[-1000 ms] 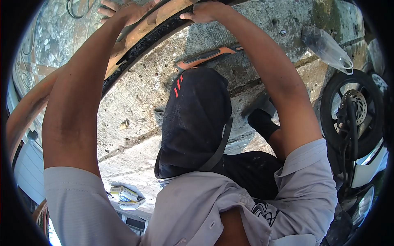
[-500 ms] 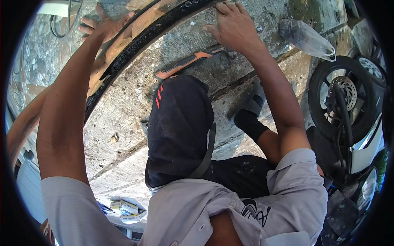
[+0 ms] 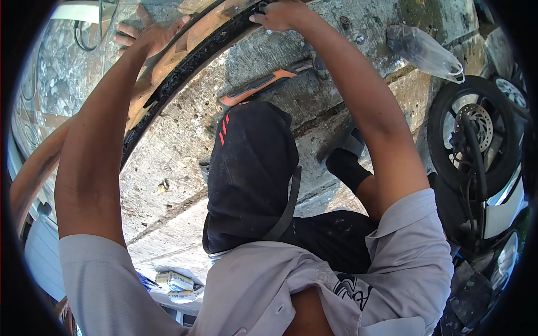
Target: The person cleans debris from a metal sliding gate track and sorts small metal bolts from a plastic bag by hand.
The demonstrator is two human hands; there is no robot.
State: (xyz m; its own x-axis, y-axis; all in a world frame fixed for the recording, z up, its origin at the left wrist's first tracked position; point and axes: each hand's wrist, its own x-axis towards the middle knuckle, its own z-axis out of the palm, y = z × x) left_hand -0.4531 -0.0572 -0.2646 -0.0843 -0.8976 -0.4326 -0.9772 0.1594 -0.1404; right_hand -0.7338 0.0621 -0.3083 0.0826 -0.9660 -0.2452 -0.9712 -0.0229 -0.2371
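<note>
A long curved black strip (image 3: 185, 70) with a rough surface runs beside an orange-brown band (image 3: 204, 33) across the top left. My left hand (image 3: 150, 37) lies on the far side of that band, fingers spread, on or just over a glossy mottled surface (image 3: 53, 67). At the upper end of the black strip, my right hand (image 3: 282, 15) has its thumb and fingers closed on the strip's edge. The frame's top edge cuts off part of this hand. Below it on the concrete lies a tool with an orange-and-black handle (image 3: 263, 87).
A clear plastic bag (image 3: 423, 50) lies at the upper right. Motorcycle parts stand at the right, among them a wheel with a brake disc (image 3: 475, 131). Yellow-and-white packages (image 3: 178, 284) sit at the lower left. My foot in a dark sock (image 3: 347, 168) rests on the concrete (image 3: 168, 207).
My right hand has moved up and left from over the concrete onto the black strip, its fingers closing there. My left hand stays spread in nearly the same place. The view has shifted slightly.
</note>
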